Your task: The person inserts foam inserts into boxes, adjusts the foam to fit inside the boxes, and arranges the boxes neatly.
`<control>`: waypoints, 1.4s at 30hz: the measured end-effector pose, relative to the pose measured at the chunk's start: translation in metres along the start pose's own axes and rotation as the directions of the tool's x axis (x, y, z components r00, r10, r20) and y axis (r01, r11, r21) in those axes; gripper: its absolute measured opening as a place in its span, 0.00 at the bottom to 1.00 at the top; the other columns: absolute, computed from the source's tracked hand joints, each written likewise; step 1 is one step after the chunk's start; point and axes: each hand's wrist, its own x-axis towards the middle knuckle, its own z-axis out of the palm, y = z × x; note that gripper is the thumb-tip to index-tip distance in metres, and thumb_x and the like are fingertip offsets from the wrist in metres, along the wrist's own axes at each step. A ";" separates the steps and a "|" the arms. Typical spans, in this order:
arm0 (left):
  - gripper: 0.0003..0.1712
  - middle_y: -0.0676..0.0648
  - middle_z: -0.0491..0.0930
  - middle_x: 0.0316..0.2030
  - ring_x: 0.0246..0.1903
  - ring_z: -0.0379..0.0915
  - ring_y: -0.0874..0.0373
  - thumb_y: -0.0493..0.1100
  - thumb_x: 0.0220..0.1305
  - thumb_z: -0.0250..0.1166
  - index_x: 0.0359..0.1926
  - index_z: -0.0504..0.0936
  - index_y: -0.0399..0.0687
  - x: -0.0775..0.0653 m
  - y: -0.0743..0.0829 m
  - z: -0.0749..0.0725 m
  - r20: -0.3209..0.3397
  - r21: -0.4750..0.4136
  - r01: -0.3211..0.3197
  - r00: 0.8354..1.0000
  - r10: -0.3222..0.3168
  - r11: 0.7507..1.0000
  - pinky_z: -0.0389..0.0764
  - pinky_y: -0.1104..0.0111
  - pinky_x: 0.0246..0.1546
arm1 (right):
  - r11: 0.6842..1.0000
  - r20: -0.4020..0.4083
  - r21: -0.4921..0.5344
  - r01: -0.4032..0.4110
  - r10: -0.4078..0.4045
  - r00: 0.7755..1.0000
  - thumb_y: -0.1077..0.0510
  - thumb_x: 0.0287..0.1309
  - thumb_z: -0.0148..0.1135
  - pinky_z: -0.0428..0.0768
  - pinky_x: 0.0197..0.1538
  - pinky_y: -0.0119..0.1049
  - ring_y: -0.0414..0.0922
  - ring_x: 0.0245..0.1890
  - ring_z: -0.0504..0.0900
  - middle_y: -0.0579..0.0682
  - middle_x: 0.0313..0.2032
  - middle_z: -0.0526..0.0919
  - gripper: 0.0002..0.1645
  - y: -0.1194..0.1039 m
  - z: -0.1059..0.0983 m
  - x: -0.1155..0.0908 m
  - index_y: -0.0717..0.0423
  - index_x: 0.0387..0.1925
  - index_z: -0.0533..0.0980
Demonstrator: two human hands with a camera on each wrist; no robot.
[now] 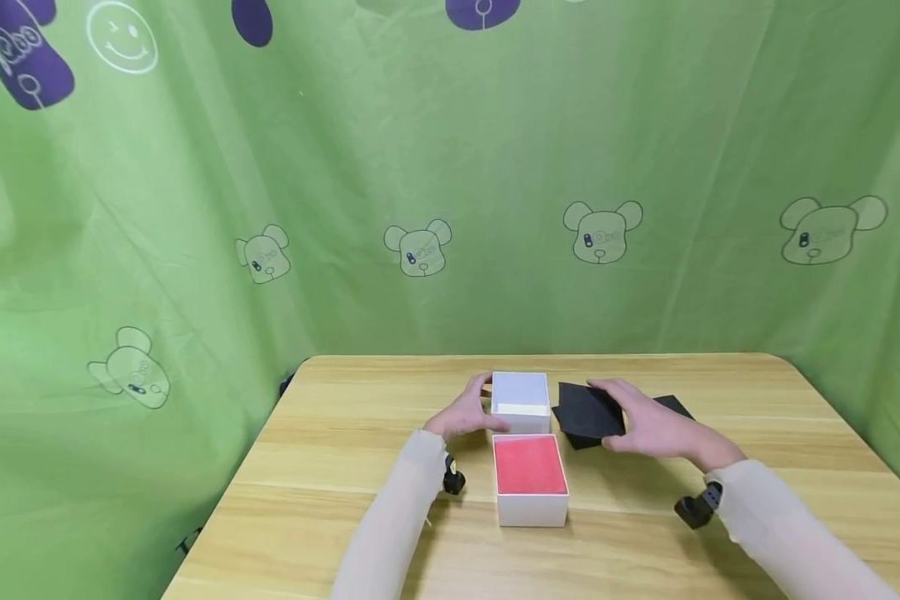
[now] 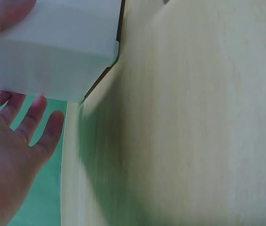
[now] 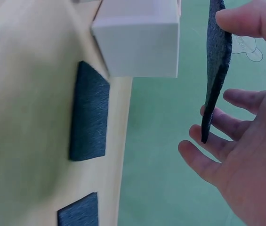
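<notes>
My left hand (image 1: 468, 410) grips an open white box (image 1: 521, 422), thumb on its near side and fingers at the far side. Pale lining shows inside the box. In the left wrist view, the fingertips (image 2: 39, 102) touch the box edge. Just right of that box, my right hand (image 1: 656, 425) holds a thin black felt-like square (image 1: 591, 408) by its edges, raised above the table. The right wrist view shows this sheet edge-on, between the thumb (image 3: 238, 21) and the fingers.
A second white box (image 1: 532, 510) with a red surface inside its rim stands nearer, in front of the first. Two more black pieces lie on the wooden table (image 1: 330, 450), one below the held sheet (image 1: 581, 442), another behind the right hand (image 1: 673, 406). A green curtain (image 1: 495, 317) hangs behind.
</notes>
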 end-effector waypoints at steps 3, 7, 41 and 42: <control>0.65 0.43 0.58 0.65 0.60 0.62 0.50 0.38 0.40 0.78 0.73 0.44 0.45 0.000 -0.001 0.000 0.010 -0.045 0.005 1.000 -0.004 0.999 0.68 0.58 0.58 | 1.000 0.006 0.006 -0.005 0.004 1.000 0.54 0.46 0.71 0.62 0.60 0.60 0.61 0.62 0.61 0.65 0.63 0.60 0.53 -0.002 -0.002 0.013 0.62 0.69 0.54; 0.64 0.43 0.59 0.65 0.62 0.60 0.50 0.37 0.41 0.77 0.73 0.44 0.46 -0.001 -0.002 0.000 0.021 -0.072 0.014 1.000 -0.013 0.997 0.66 0.57 0.60 | 1.000 0.012 0.010 -0.001 0.001 1.000 0.54 0.47 0.70 0.61 0.61 0.60 0.61 0.62 0.60 0.66 0.64 0.60 0.52 -0.008 -0.005 0.028 0.64 0.69 0.54; 0.57 0.50 0.59 0.66 0.57 0.64 0.56 0.37 0.43 0.76 0.71 0.51 0.54 0.003 -0.008 0.000 0.014 -0.085 -0.033 0.999 0.034 0.996 0.72 0.67 0.52 | 0.999 0.129 0.036 0.020 -0.024 0.991 0.55 0.44 0.71 0.66 0.58 0.56 0.55 0.58 0.65 0.61 0.65 0.61 0.52 -0.015 0.031 0.103 0.60 0.69 0.56; 0.57 0.50 0.59 0.66 0.56 0.64 0.56 0.36 0.43 0.76 0.71 0.51 0.54 0.003 -0.008 0.000 0.012 -0.087 -0.033 0.999 0.035 0.996 0.72 0.67 0.52 | 0.999 0.128 0.038 0.026 -0.031 0.991 0.55 0.43 0.71 0.66 0.58 0.56 0.55 0.58 0.66 0.62 0.64 0.62 0.52 -0.015 0.032 0.103 0.61 0.69 0.56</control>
